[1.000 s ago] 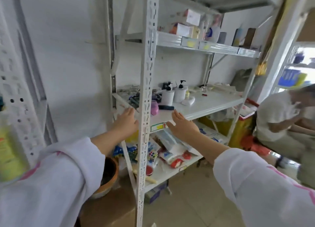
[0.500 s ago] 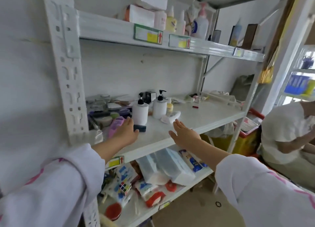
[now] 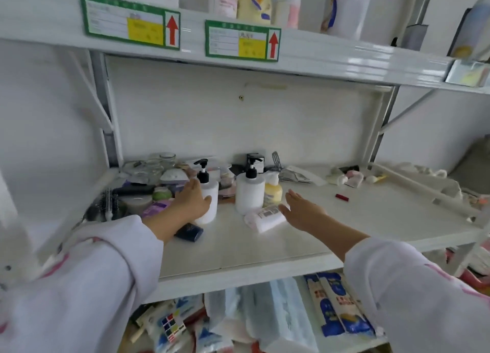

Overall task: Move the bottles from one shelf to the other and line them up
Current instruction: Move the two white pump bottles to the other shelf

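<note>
On the middle shelf stand two white pump bottles with black pumps. My left hand wraps around the left pump bottle. The right pump bottle stands free, with a small yellow bottle right behind it. A white tube lies on its side in front of them; my right hand hovers open with its fingertips at the tube's right end. Several bottles stand on the upper shelf.
A hairbrush, glass jars, a purple item and small clutter crowd the shelf's left back. A dark blue flat box lies by my left wrist. A red stick and white rod lie right. Packets fill the lower shelf.
The view has closed in on the middle shelf. My left hand reached forward and wrapped around the left pump bottle. My right hand moved up to the lying tube.
</note>
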